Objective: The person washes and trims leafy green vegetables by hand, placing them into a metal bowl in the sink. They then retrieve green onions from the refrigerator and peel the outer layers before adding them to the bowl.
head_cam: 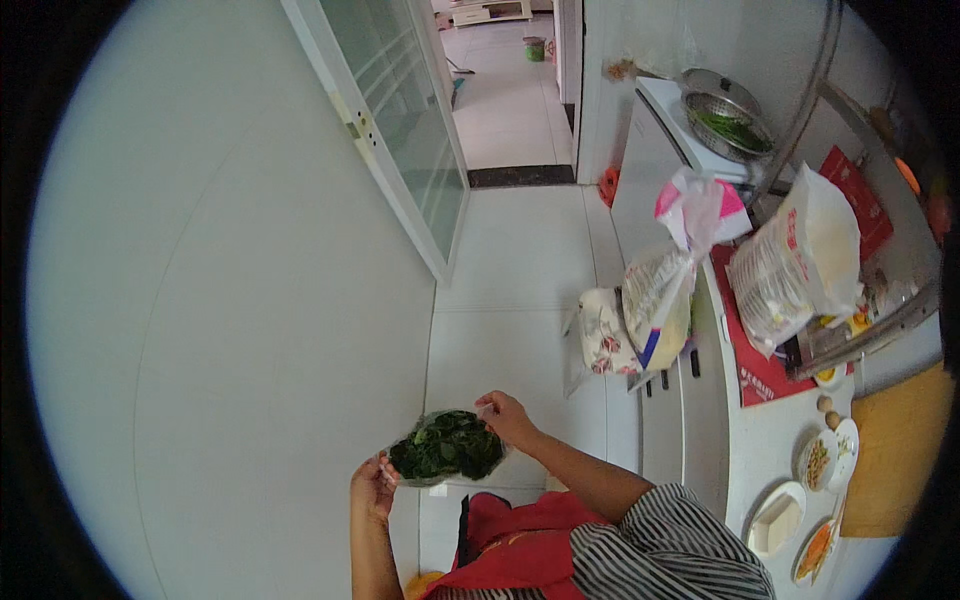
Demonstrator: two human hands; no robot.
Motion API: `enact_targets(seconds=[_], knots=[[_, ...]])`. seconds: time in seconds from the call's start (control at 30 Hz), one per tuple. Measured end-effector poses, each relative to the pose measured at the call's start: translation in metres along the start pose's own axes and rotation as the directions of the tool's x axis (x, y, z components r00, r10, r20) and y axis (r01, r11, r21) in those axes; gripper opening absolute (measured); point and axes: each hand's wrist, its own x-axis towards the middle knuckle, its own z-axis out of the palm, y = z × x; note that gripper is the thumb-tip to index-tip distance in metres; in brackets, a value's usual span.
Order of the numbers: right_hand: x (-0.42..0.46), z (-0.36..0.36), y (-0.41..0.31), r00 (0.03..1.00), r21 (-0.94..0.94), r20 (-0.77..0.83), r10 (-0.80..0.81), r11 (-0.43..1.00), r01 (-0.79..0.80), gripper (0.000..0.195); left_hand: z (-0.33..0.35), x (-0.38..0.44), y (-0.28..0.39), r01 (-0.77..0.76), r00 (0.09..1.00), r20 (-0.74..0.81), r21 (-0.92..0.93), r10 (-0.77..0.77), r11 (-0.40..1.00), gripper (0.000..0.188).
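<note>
A clear plastic bag of dark leafy greens [448,447] is held up in front of my red apron [517,536]. My left hand [373,484] grips the bag's lower left end. At the upper right end, the fingers of my right hand [508,420] pinch the plastic. The bag is stretched between both hands above the pale tiled floor, and the greens lie bunched inside it.
On the right, a counter [739,454] bears a large white sack [795,262], a plate with a white block [776,527] and small dishes. Bagged goods [660,307] stand beside it. A steel colander [724,124] with greens sits on a white appliance. A glass-panelled door [401,97] stands ajar.
</note>
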Motion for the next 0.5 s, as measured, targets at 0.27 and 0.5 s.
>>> enact_targets(seconds=[0.27, 0.5], knots=[[0.173, -0.048, -0.063, 0.99, 0.193, -0.119, -0.079, 0.976, 0.101, 0.011, 0.112, 0.193, 0.048, 0.021, 0.985, 0.167, 0.082, -0.034, 0.996, 0.012], [0.284, -0.116, -0.096, 0.901, 0.246, -0.396, -0.176, 0.925, 0.289, 0.009, 0.231, 0.344, 0.073, 0.032, 0.966, 0.238, 0.285, -0.102, 0.958, 0.017]])
